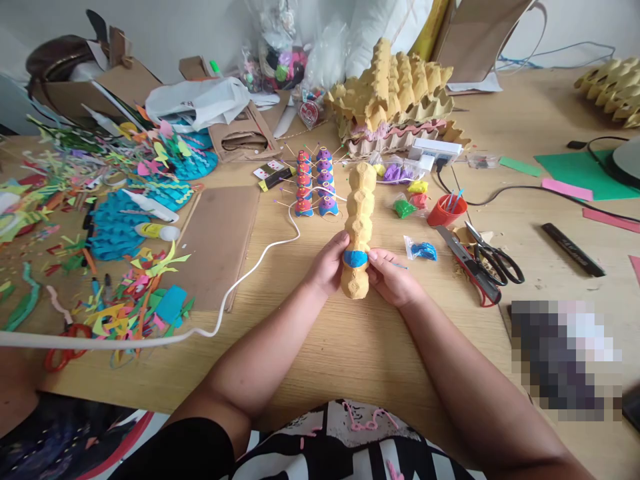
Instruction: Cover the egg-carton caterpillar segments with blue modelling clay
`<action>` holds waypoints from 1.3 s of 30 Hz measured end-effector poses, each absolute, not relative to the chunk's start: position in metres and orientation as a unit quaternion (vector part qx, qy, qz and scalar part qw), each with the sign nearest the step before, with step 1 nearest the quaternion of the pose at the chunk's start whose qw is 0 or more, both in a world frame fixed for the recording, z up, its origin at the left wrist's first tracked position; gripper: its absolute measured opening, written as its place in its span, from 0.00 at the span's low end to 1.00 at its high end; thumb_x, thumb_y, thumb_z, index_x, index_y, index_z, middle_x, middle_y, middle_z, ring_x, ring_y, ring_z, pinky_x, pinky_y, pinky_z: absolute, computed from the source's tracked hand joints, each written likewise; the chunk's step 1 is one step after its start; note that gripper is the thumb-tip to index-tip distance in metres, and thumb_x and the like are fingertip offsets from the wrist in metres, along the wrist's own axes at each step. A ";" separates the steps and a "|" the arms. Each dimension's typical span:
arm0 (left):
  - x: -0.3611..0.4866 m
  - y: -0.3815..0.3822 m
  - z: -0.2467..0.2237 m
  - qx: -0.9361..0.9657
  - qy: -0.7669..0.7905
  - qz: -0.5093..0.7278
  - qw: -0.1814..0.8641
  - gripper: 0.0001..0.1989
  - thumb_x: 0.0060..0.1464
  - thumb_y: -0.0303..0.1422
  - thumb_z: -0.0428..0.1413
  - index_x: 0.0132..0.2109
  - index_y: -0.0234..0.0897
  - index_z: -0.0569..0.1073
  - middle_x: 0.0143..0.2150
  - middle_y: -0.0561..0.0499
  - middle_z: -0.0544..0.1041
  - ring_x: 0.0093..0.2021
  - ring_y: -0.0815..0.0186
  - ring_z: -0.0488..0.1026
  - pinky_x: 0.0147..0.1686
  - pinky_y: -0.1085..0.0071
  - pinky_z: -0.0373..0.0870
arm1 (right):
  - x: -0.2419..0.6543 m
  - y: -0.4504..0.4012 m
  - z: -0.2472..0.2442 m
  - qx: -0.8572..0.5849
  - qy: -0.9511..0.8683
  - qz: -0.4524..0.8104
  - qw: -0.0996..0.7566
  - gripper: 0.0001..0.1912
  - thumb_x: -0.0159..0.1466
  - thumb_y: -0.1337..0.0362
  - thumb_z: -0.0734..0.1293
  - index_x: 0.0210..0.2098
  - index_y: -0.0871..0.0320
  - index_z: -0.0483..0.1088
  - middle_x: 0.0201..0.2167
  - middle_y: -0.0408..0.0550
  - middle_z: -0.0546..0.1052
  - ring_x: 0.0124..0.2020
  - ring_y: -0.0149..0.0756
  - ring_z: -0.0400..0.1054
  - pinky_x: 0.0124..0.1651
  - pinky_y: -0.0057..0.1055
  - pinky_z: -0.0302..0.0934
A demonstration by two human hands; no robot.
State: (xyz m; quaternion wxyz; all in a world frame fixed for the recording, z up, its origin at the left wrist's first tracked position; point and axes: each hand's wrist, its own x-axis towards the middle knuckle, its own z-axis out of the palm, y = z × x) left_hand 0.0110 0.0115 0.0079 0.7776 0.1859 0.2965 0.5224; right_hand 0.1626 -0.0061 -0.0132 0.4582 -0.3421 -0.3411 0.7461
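Observation:
I hold a strip of yellow egg carton (361, 213) upright above the table, its cups in a row. One cup near its lower end carries a blue band (356, 259), which looks like modelling clay. My left hand (329, 264) is closed around the strip's left edge. My right hand (394, 275) grips the right edge, its thumb beside the blue band. A thin blue stick (400, 266) shows at the right hand; how it is held is unclear. Beyond stand painted egg-carton caterpillars, a red and blue one (304, 183) and a purple one (326, 180).
Right: a blue clay packet (424, 251), red cup (447, 209), box cutter (470, 267) and black scissors (493, 257). Left: cardboard (215, 247), a white cable (260, 257), paper scraps (150, 313) and red-handled scissors (67, 347). Egg trays (395, 93) stack behind. Another person's arm (17, 393) shows lower left.

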 end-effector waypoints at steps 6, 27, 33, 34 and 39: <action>0.011 0.011 0.002 0.201 0.289 0.530 0.771 0.14 0.60 0.41 0.72 0.40 0.36 0.80 0.30 0.53 0.81 0.27 0.69 0.78 0.28 0.74 0.75 | 0.165 -0.006 -0.007 -0.329 -0.340 0.761 0.444 0.33 0.48 0.39 0.88 0.27 0.56 0.71 0.16 0.31 0.59 0.20 0.23 0.46 0.26 0.29 0.38; 0.012 0.006 0.005 0.302 0.289 0.492 0.764 0.19 0.54 0.45 0.75 0.40 0.35 0.81 0.37 0.47 0.85 0.48 0.56 0.86 0.45 0.67 0.78 | 0.180 0.003 -0.010 -0.305 -0.325 0.772 0.453 0.34 0.59 0.36 0.82 0.30 0.50 0.61 0.14 0.29 0.54 0.19 0.26 0.40 0.27 0.31 0.40; 0.011 0.004 0.001 0.318 0.290 0.484 0.762 0.23 0.54 0.52 0.74 0.33 0.36 0.79 0.32 0.50 0.79 0.35 0.64 0.76 0.37 0.67 0.71 | 0.180 0.003 -0.009 -0.308 -0.331 0.773 0.446 0.36 0.56 0.33 0.82 0.30 0.50 0.61 0.13 0.29 0.53 0.18 0.26 0.40 0.27 0.31 0.44; 0.011 0.004 0.001 0.317 0.297 0.485 0.759 0.23 0.54 0.51 0.74 0.33 0.36 0.79 0.31 0.51 0.78 0.33 0.66 0.73 0.35 0.69 0.68 | 0.180 0.003 -0.009 -0.307 -0.330 0.774 0.445 0.36 0.55 0.33 0.83 0.30 0.50 0.62 0.13 0.28 0.53 0.18 0.26 0.40 0.27 0.31 0.45; 0.011 0.004 0.004 0.309 0.329 0.482 0.751 0.20 0.56 0.45 0.74 0.30 0.34 0.79 0.28 0.52 0.73 0.30 0.69 0.67 0.33 0.70 0.64 | 0.180 0.003 -0.007 -0.308 -0.336 0.772 0.442 0.35 0.54 0.32 0.83 0.29 0.51 0.65 0.12 0.28 0.53 0.18 0.25 0.40 0.28 0.31 0.46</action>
